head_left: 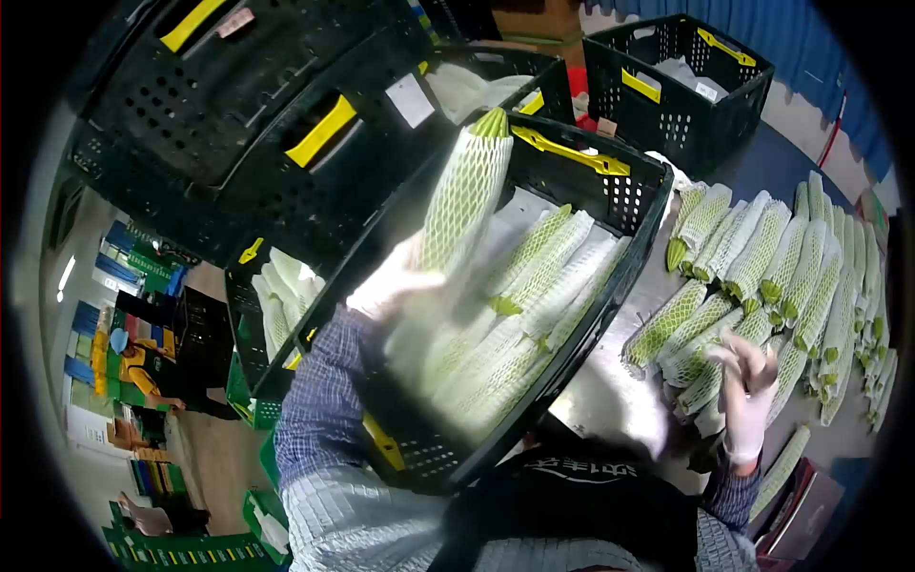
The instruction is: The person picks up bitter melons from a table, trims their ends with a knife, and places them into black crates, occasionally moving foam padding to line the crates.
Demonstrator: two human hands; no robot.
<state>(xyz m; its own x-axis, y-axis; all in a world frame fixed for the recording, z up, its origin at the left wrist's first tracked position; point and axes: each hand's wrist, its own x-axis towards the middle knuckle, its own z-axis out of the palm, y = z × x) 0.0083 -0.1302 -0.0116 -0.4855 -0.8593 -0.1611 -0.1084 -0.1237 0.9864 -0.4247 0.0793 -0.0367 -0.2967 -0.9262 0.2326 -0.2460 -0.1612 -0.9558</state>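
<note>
One long green squash (467, 191) in white netting: held tilted over the middle crate, its ribbed stem end toward 12 o'clock, its lower end blurred.

One left hand (396, 279), thin pale glove: closed around the lower part of that squash, thumb across it.

One right hand (748, 386), similarly gloved, at 4 o'clock: half open, fingers loosely curled, no item visible in its grasp, beside the squash pile; whether it touches the pile cannot be told.

One middle crate (624, 195), black with yellow handles: several netted squashes (538, 296) lie side by side inside.

One squash pile (762, 253), at 3 o'clock: many netted pieces, overlapping on a grey table (829, 440).

One further black crate (658, 119), between 1 and 2 o'clock: pale contents.

Several large dark crates (238, 143), at 10 o'clock: yellow handles, one white label (411, 100).

One small crate (250, 329), at 9 o'clock: pale wrapped pieces.

One co-worker (143, 367), between 8 and 9 o'clock: blue cap, well apart.
</note>
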